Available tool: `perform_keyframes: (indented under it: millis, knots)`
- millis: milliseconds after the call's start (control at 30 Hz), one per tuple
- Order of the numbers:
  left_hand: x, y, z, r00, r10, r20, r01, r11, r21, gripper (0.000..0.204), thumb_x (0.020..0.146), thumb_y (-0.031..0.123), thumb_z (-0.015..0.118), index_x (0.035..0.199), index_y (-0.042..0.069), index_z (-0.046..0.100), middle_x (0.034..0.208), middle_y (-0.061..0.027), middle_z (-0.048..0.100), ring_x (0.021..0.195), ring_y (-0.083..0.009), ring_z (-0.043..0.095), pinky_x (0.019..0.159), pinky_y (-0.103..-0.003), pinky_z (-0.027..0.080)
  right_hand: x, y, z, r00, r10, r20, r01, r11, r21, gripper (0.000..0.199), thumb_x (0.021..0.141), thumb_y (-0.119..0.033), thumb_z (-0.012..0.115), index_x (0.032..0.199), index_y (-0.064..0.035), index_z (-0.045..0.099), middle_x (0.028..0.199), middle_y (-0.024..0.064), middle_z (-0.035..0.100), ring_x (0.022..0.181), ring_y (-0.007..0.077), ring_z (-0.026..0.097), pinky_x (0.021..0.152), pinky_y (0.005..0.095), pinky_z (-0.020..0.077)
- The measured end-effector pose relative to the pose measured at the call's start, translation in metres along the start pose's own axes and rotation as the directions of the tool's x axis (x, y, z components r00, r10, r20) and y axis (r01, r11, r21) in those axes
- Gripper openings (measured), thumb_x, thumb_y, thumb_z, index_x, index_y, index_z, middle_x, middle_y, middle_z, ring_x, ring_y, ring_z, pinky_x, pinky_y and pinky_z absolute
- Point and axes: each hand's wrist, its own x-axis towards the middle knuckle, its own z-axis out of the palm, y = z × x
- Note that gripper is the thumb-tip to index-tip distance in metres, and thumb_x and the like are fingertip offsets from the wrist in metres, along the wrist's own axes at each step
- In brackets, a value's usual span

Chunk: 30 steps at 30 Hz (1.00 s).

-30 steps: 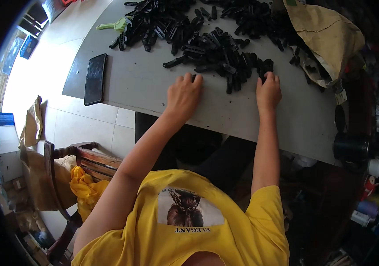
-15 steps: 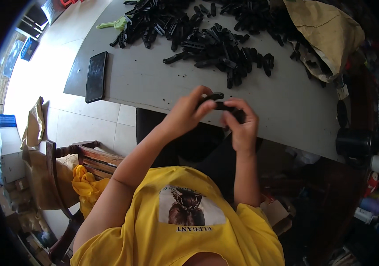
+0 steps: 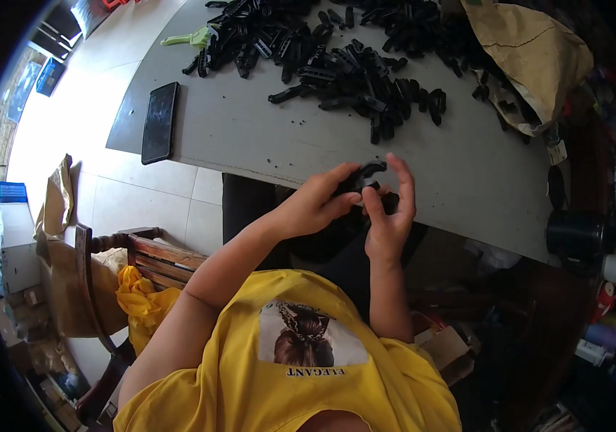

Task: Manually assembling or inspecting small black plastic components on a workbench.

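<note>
At near edge of grey table (image 3: 229,129): black piece (image 3: 374,168) between hands. Left hand (image 3: 311,204) clamped on piece. Right hand (image 3: 391,229): index finger raised apart, thumb at piece; grip of other fingers, cannot tell. Piece probably light, stiff, rather slippery; best pinched mid-length, across long sides. Beyond: heap of similar pieces (image 3: 381,103).

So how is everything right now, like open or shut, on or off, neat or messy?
Left hand: closed on a black piece.
Right hand: index finger raised, thumb close to the piece; lower fingers hard to see.
Loose black pieces: heaped messily.
Phone: lying flat, screen dark.
Brown paper bag: creased.
Yellow cloth or bag: bunched up.
</note>
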Motion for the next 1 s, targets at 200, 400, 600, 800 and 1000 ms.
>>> perform_keyframes:
  millis: [200,400,600,800,1000]
  knots:
    - [0.002,0.008,0.002,0.999,-0.049,0.023,0.047,0.995,0.09,0.032,0.089,0.01,0.051,0.119,-0.002,0.046,0.067,-0.0075,0.058,0.052,-0.0121,0.054,0.05,-0.024,0.043,-0.001,-0.008,-0.001,0.948,0.252,0.196,-0.315,0.833,0.454,0.029,0.086,-0.017,0.061,0.11,-0.0051,0.053,0.111,0.0147,0.06,0.056,0.0052,0.047,0.045,0.017,0.0346]
    - [0.013,-0.01,-0.008,0.999,-0.02,-0.05,0.031,0.975,0.222,0.031,0.091,0.012,0.048,0.12,0.003,0.048,0.063,-0.0067,0.055,0.053,-0.0136,0.054,0.052,-0.027,0.045,0.012,0.001,0.0,0.961,0.275,0.021,-0.258,0.871,0.418,0.013,0.087,-0.013,0.057,0.095,-0.005,0.053,0.095,0.011,0.062,0.057,0.0079,0.048,0.047,0.0183,0.0362]
    - [0.053,-0.044,-0.079,0.824,0.255,-0.505,0.28,0.592,0.755,0.027,0.091,0.022,0.048,0.117,0.013,0.048,0.08,-0.0159,0.059,0.075,-0.0354,0.058,0.064,-0.045,0.045,0.125,0.038,-0.058,0.969,-0.027,-0.244,-0.064,0.931,-0.358,0.005,0.083,-0.007,0.056,0.087,-0.006,0.054,0.08,0.0052,0.057,0.076,0.0167,0.055,0.071,0.0335,0.0452]
    - [0.052,-0.053,-0.109,0.844,0.118,-0.524,0.497,0.196,0.845,0.022,0.086,0.021,0.053,0.106,0.012,0.049,0.096,-0.0118,0.054,0.083,-0.0336,0.057,0.069,-0.042,0.047,0.17,0.047,-0.075,0.986,-0.122,0.112,0.143,0.281,-0.949,0.013,0.081,-0.005,0.056,0.093,-0.0064,0.057,0.086,0.0075,0.06,0.083,0.0241,0.059,0.067,0.0375,0.0472]
    - [0.024,-0.056,-0.121,0.816,0.305,-0.491,0.263,0.56,0.786,0.033,0.079,0.003,0.06,0.109,0.009,0.047,0.088,-0.0102,0.055,0.075,-0.024,0.058,0.065,-0.033,0.046,0.147,0.05,-0.096,0.988,0.076,0.131,0.041,0.701,-0.712,0.023,0.085,-0.013,0.058,0.107,-0.0062,0.058,0.082,0.0048,0.058,0.064,0.0151,0.058,0.057,0.0283,0.0458]
